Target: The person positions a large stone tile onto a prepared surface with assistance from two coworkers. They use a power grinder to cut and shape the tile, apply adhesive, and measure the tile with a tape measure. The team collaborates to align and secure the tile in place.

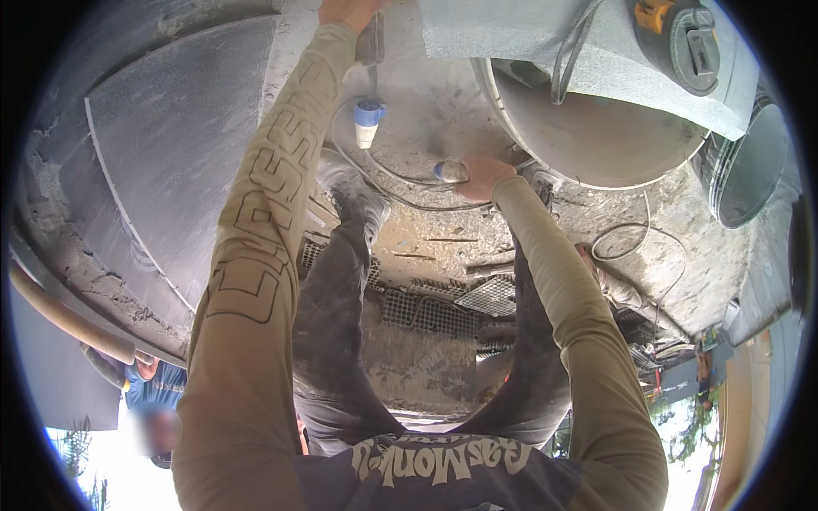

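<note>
My right hand (484, 177) is closed around a blue and white plug (450, 172), held low over the dusty ground between my feet and a round tub. Another blue and white connector (367, 123) stands to its left, joined to a thin grey cable (400, 180). Far ahead, my left hand (348, 12) reaches to the top edge of the picture. It is beside a dark grey block-like object (371, 41); its fingers are largely cut off, so its grip does not show.
A wide tub (601, 140) sits ahead right, partly under a pale grey board (477, 30) bearing a black and orange tool (682, 43). A metal bucket (750, 166) stands farther right. A dark slab (183, 128) lies left; perforated mats (417, 308) lie below. Another person (156, 383) is lower left.
</note>
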Demonstrator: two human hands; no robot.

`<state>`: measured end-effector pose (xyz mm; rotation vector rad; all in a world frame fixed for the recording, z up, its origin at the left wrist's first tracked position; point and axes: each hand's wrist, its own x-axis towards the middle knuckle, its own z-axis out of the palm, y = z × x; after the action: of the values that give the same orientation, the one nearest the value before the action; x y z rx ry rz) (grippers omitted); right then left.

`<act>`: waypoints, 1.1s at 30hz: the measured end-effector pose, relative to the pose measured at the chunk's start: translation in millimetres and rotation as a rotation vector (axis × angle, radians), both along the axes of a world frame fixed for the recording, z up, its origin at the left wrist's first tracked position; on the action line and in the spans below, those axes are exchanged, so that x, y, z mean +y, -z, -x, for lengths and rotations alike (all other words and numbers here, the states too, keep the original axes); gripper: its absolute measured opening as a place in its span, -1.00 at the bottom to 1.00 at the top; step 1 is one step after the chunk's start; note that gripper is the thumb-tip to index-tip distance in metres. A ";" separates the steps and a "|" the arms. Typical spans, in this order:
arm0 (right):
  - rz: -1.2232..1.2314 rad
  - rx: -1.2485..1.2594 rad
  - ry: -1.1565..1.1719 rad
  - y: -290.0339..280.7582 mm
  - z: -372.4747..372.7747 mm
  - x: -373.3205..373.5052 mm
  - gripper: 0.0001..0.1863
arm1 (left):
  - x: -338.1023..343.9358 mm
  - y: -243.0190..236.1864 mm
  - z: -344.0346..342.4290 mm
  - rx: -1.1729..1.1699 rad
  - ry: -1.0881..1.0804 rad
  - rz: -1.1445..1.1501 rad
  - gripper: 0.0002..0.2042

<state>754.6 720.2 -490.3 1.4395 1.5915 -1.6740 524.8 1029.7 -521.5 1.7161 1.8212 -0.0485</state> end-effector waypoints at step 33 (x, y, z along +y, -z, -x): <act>-0.412 0.095 1.045 -257.2 114.7 59.0 -0.39 | -290.9 -338.6 91.8 -1.088 -0.950 0.529 -0.50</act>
<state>639.9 779.2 -233.1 2.7619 1.3325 -1.9687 433.1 738.8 -182.9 0.2317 1.3599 0.6093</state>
